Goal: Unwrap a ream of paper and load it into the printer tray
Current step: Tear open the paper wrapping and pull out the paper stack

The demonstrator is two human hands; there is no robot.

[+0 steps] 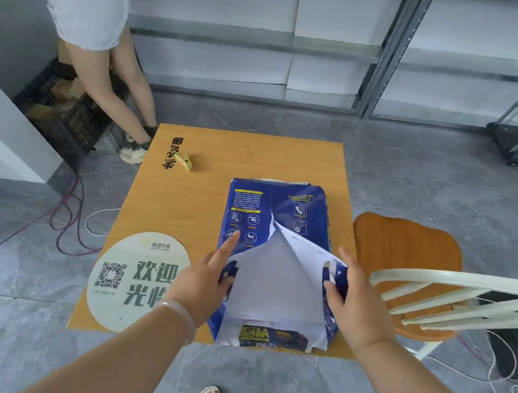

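A ream of paper in a blue printed wrapper (pixel 277 212) lies on the small orange table (pixel 204 198), near its front right. The wrapper is torn open along the near half, baring white paper (pixel 272 281) in a wedge. My left hand (pixel 206 275) grips the left torn flap, with its index finger stretched out flat on the wrapper. On the other side, my right hand (pixel 350 292) pinches the right torn flap and holds it lifted. No printer or tray is in view.
A round white sign (pixel 135 282) with a QR code lies at the table's front left, and a yellow clothes peg (pixel 188 160) at the back. A wooden chair (pixel 407 270) stands close on the right. Another person (pixel 105 51) stands at the far left by a black crate (pixel 63 109). Cables cross the floor.
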